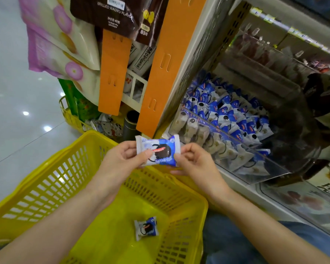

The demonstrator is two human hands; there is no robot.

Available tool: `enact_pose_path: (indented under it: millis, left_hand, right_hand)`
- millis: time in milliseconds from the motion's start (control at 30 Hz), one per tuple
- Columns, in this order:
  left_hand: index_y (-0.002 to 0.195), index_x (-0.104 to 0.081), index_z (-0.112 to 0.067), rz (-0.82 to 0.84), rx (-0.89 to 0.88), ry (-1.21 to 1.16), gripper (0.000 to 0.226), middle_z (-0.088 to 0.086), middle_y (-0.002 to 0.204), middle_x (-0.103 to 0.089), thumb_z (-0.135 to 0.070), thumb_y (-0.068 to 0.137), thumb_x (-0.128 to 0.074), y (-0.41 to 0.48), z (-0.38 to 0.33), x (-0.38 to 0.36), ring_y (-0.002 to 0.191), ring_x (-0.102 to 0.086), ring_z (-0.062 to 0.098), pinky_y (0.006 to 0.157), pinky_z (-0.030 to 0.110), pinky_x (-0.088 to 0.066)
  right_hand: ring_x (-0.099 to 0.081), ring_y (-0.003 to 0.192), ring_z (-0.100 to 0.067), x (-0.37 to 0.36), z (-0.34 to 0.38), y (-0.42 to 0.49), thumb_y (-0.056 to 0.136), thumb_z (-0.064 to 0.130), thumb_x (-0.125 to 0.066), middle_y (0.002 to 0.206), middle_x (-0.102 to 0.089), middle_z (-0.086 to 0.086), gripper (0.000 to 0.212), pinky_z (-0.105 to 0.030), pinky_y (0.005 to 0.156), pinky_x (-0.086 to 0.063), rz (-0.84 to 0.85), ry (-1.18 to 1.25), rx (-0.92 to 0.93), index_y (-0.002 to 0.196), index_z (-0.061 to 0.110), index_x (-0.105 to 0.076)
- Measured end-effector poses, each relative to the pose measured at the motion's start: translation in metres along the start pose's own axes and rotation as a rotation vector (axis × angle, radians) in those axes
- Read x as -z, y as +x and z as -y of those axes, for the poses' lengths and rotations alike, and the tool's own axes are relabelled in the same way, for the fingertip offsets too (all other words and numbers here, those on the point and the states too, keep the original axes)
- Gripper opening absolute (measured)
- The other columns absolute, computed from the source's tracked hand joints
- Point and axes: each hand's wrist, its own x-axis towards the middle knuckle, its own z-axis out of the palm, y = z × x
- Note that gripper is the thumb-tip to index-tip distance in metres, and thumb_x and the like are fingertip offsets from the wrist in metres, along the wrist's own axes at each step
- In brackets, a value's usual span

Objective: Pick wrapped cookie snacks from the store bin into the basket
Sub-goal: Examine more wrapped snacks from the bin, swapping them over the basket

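Note:
A blue-and-white wrapped cookie snack is held flat above the far rim of the yellow basket. My left hand pinches its left edge and my right hand pinches its right edge. One more wrapped cookie snack lies on the basket floor. To the right, the clear-fronted store bin holds several of the same blue-and-white packets.
Orange display strips and hanging snack bags stand beyond the basket. A second yellow basket with goods sits further back. Shelf edges and other bins run along the right. Glossy floor lies to the left.

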Motion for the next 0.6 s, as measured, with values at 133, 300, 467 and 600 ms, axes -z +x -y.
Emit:
enact_pose_path:
  millis: [133,300,467,600]
  left_hand:
    - [0.089,-0.068,-0.013,-0.079,-0.092,0.040,0.007,0.001,0.080,-0.074,-0.014,0.083,-0.064,-0.008,-0.006,0.005,0.071,-0.065,0.007,0.062,0.018,-0.049]
    - [0.076,-0.064,-0.013,-0.014,-0.202,0.217,0.011,0.001,0.074,-0.071,-0.004,0.079,-0.069,-0.026,-0.016,-0.005,0.065,-0.062,0.004,0.059,0.013,-0.048]
    - [0.080,-0.065,-0.009,0.028,-0.181,0.102,0.005,0.000,0.072,-0.071,-0.008,0.084,-0.062,-0.041,-0.023,-0.007,0.064,-0.063,0.004,0.059,0.014,-0.050]
    - [0.077,-0.066,-0.011,0.015,-0.175,0.086,0.011,0.001,0.069,-0.070,-0.011,0.086,-0.060,-0.044,-0.022,-0.012,0.063,-0.063,0.007,0.061,0.018,-0.053]
  right_hand:
    - [-0.062,0.087,-0.013,-0.008,-0.006,-0.009,0.082,0.002,-0.065,0.107,-0.065,-0.018,0.052,-0.019,0.078,-0.052,0.241,-0.328,-0.096,0.126,0.004,-0.038]
    - [-0.057,0.109,-0.006,-0.012,0.006,-0.016,0.078,0.026,-0.071,0.119,-0.060,0.004,0.053,-0.031,0.096,-0.047,0.212,-0.434,0.200,0.125,0.021,-0.048]
    - [-0.065,0.092,-0.013,-0.015,0.010,-0.024,0.081,0.018,-0.069,0.097,-0.069,0.005,0.020,-0.036,0.086,-0.052,0.159,-0.273,0.287,0.094,0.029,-0.059]
    - [-0.066,0.095,-0.024,-0.014,0.004,-0.029,0.084,0.016,-0.065,0.105,-0.067,-0.005,0.015,-0.037,0.086,-0.054,0.150,-0.111,0.206,0.094,0.023,-0.057]
